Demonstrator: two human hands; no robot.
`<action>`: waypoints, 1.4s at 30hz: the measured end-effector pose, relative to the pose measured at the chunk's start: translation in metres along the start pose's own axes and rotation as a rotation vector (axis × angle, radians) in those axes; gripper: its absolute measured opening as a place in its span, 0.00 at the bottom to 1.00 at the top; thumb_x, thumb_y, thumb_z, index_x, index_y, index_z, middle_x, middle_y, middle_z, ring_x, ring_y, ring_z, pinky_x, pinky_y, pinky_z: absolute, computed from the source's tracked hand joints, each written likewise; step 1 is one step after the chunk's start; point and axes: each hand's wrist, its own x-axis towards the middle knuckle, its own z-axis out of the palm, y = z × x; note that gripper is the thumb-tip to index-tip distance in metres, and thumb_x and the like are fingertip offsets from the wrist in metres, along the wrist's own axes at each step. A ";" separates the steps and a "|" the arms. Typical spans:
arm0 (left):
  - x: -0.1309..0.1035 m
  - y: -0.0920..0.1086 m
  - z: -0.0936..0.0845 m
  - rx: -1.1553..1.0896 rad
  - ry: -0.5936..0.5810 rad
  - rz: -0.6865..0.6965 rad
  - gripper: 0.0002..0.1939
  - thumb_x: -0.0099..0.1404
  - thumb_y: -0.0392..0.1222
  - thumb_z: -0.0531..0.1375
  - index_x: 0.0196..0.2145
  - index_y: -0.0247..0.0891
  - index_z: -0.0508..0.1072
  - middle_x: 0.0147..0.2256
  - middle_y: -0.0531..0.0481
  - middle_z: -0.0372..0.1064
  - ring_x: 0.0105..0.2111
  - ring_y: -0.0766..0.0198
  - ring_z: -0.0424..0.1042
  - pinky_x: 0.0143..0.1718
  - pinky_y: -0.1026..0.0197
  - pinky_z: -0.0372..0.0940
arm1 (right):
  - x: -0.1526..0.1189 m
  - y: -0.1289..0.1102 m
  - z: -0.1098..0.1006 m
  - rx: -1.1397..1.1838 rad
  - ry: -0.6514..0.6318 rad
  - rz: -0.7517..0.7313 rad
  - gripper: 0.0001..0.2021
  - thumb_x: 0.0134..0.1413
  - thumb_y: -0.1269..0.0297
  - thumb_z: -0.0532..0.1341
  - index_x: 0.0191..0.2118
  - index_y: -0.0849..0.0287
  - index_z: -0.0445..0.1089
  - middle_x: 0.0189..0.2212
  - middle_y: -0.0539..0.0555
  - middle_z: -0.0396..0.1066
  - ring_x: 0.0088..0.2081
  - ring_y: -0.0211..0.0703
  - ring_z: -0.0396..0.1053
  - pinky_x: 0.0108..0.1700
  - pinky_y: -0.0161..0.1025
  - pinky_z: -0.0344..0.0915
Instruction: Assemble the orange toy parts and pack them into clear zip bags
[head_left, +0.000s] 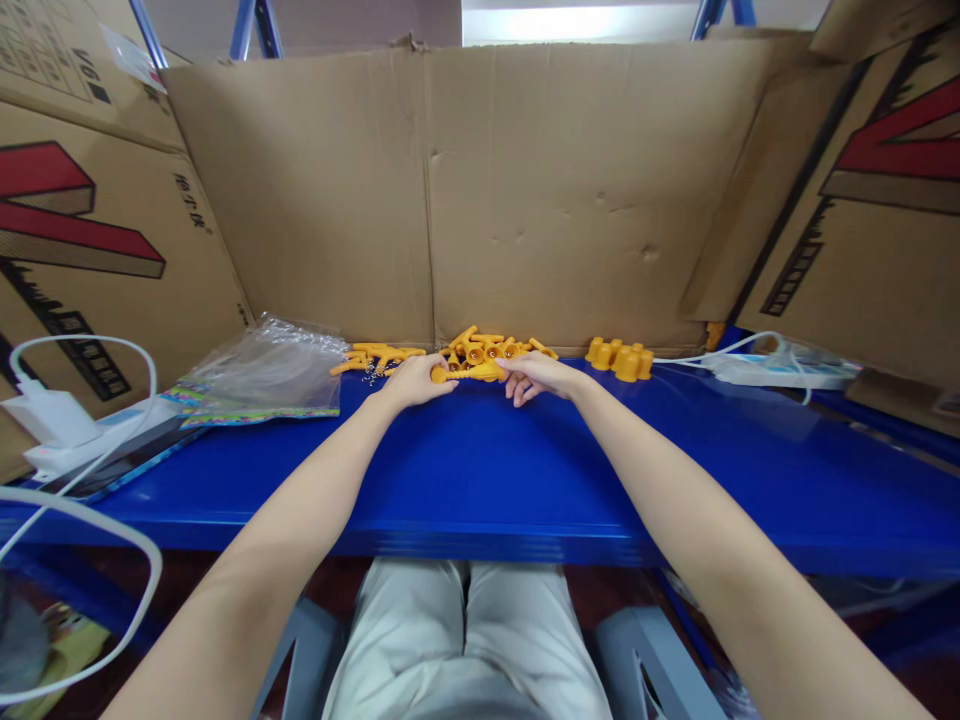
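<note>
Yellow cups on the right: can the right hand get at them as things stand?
Probably yes. The right hand is close, with only bare blue tabletop between it and the cups. Its fingertips are at a yellow piece, though.

Worktop [487,480] layout
Plastic bags [262,370] lie left, cups [621,360] right of centre; cardboard panel [570,200] stands behind both, at the rear.

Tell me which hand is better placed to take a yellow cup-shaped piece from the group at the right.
Right, I'd judge. The right hand is nearer the yellow cup-shaped pieces; the left hand is farther off and grips a yellow part.
</note>
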 end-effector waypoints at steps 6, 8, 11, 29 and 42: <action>0.000 0.000 0.000 -0.021 -0.007 -0.033 0.16 0.53 0.53 0.61 0.34 0.37 0.72 0.26 0.52 0.69 0.27 0.63 0.66 0.28 0.63 0.55 | 0.001 0.002 -0.002 -0.013 -0.025 -0.068 0.18 0.54 0.49 0.61 0.36 0.62 0.66 0.29 0.57 0.75 0.19 0.34 0.69 0.18 0.30 0.67; 0.001 0.000 0.000 -0.034 -0.015 -0.043 0.16 0.52 0.53 0.61 0.33 0.38 0.72 0.25 0.53 0.68 0.26 0.63 0.66 0.28 0.63 0.55 | 0.002 0.004 -0.003 -0.011 -0.019 -0.119 0.18 0.50 0.55 0.66 0.40 0.62 0.65 0.32 0.56 0.76 0.20 0.33 0.69 0.19 0.29 0.67; 0.001 0.000 -0.001 -0.058 -0.026 -0.053 0.16 0.52 0.53 0.61 0.32 0.38 0.71 0.22 0.54 0.67 0.24 0.64 0.64 0.27 0.63 0.55 | 0.006 0.006 -0.004 -0.032 -0.004 -0.173 0.22 0.44 0.62 0.71 0.43 0.61 0.65 0.31 0.54 0.76 0.20 0.32 0.69 0.19 0.29 0.67; 0.000 0.003 -0.003 -0.043 0.047 0.024 0.15 0.52 0.53 0.61 0.31 0.39 0.71 0.23 0.54 0.67 0.26 0.64 0.65 0.27 0.64 0.54 | 0.003 0.000 0.007 -0.074 0.031 -0.008 0.31 0.60 0.40 0.46 0.24 0.62 0.68 0.14 0.56 0.69 0.11 0.31 0.57 0.11 0.29 0.51; 0.000 0.003 -0.003 -0.037 -0.011 -0.015 0.17 0.52 0.55 0.61 0.33 0.38 0.72 0.22 0.55 0.66 0.24 0.64 0.63 0.26 0.63 0.53 | 0.002 0.005 -0.004 0.034 -0.064 -0.138 0.14 0.50 0.65 0.67 0.41 0.64 0.68 0.36 0.59 0.76 0.22 0.32 0.70 0.24 0.28 0.68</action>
